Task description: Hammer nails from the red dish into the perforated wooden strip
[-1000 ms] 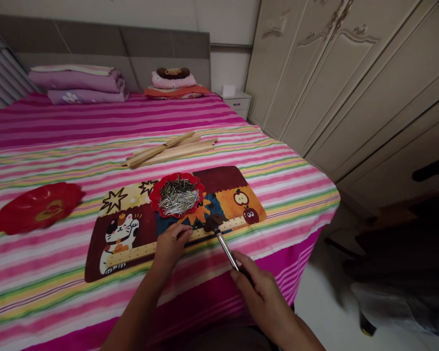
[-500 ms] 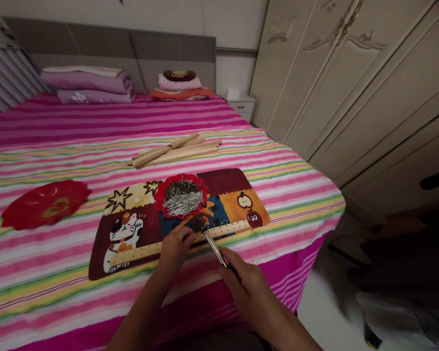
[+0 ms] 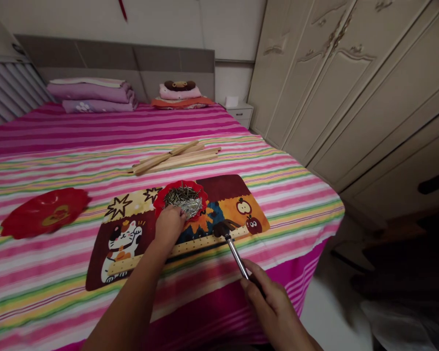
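My left hand [image 3: 171,223] is at the near-left edge of a scalloped red bowl [image 3: 159,198] heaped with nails [image 3: 185,196]. Its fingers are curled together over the nails, and whatever lies between their tips is hidden. My right hand [image 3: 269,300] wraps round the handle of a hammer [image 3: 237,256] with a shiny shaft. The dark hammer head rests over the right part of a pale wooden strip [image 3: 122,265]. Rows of small dark marks run along this strip, which lies across a patterned mat [image 3: 95,263] bearing a cat and apples.
Behind the mat, several wooden strips [image 3: 179,160] lie in a loose pile on the striped bed [image 3: 289,195]. A red plate [image 3: 25,217] sits to the left. Folded bedding [image 3: 91,92] is stacked by the headboard, and a wardrobe [image 3: 314,83] stands at the right.
My left hand has moved from the wooden strip up to the bowl of nails. The hammer has shifted right, away from the strip's middle, still in my right hand.
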`<state>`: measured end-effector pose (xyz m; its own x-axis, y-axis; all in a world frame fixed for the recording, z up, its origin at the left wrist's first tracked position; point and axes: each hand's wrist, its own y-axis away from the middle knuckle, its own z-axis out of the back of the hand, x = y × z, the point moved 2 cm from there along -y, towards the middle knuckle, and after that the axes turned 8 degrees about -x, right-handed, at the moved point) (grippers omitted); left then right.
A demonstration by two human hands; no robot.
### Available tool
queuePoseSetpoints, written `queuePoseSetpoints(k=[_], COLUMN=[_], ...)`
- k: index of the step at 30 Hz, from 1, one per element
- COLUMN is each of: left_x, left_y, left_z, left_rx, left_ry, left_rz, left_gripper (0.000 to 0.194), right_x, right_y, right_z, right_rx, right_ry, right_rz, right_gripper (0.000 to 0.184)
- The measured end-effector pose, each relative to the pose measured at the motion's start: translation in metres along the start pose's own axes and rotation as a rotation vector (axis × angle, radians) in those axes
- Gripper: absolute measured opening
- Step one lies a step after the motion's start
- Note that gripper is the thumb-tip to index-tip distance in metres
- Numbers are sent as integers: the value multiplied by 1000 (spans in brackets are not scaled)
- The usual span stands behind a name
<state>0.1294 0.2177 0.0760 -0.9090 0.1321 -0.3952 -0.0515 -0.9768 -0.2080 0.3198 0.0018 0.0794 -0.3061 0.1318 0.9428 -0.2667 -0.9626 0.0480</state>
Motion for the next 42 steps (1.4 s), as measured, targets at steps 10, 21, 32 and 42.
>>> queuePoseSetpoints(k=[10,21,32,42], left_x=[19,21,28,28], left_y=[-8,69,78,85], left_z=[5,2,-7,-11], left_rx=[13,94,57,7], left_ry=[336,723,666,596], left_rz=[162,428,395,317], left_gripper=[24,34,32,27], right_x=[-5,-4,4,5], right_y=[-1,2,4,4], right_z=[1,-2,-4,-11], right_rx=[16,41,64,99], right_ry=[-21,-9,-36,-44], right_rz=[18,17,34,53], right_gripper=[45,43,40,38])
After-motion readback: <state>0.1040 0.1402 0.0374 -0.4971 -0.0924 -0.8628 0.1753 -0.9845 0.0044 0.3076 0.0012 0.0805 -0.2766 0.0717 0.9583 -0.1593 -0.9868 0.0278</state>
